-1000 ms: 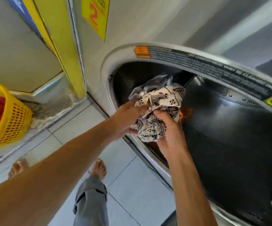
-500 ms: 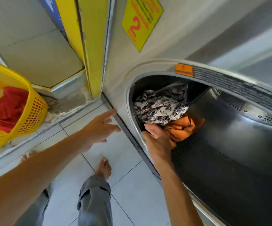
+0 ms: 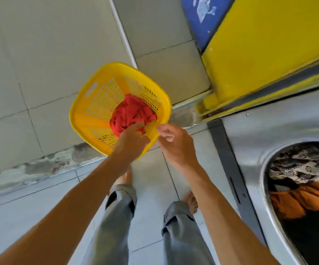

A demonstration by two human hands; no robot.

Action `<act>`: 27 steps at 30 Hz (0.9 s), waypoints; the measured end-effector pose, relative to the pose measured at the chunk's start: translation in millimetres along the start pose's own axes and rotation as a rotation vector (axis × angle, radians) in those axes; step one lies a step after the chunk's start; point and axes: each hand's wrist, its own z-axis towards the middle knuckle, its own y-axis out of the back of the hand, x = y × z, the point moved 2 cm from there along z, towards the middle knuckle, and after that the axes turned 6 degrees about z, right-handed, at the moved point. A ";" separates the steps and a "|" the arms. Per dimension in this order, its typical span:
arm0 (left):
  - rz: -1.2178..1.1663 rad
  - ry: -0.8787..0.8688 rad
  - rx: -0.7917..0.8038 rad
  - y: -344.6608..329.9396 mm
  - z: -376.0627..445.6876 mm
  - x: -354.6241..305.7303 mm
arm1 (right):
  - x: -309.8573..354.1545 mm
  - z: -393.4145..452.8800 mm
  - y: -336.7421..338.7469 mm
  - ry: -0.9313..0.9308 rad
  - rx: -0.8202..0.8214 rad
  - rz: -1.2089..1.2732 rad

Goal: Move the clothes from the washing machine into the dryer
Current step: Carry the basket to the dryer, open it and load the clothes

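Two bare hands reach out in front of me, over a round yellow plastic basket with holes in its sides (image 3: 97, 104). The basket sits on a low step of pale floor tiles (image 3: 40, 54), and a bunched-up red cloth (image 3: 130, 113) lies inside it, at the bottom. My left hand (image 3: 131, 139) is down inside the basket with its fingers (image 3: 135, 127) touching the red cloth, but I cannot tell if they have closed on it. My right hand (image 3: 175, 144) is just beside the basket's near rim, with loose, half-curled fingers and nothing in it. Nothing stands between the hands and the cloth; only the basket's wall is close to them. Below my arms I see two legs in grey rolled-up trousers (image 3: 114, 217) and bare feet on the lighter floor. To the right is the big shiny silver dryer (image 3: 269, 134) with its round opening. Inside it lie a black-and-white patterned cloth (image 3: 304, 167) and, under it, an orange cloth (image 3: 304, 199). These are well apart from the basket. Above the dryer stands a tall yellow panel (image 3: 265, 46) with a blue sign (image 3: 198, 18) beside it. A cracked, worn strip of grey cement (image 3: 49, 163) runs along the edge of the step.
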 end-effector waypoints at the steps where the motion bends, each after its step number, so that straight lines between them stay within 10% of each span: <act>1: -0.012 0.019 -0.025 13.5 10.8 7.2 | 4.6 12.8 -16.0 -0.013 0.038 -0.020; 17: -0.001 0.151 -0.128 85.2 157.4 113.9 | -56.7 222.4 -209.9 -0.148 0.244 -0.615; 27: -0.153 0.217 -0.159 80.2 164.5 108.1 | -46.2 182.1 -191.7 -0.204 0.015 -0.006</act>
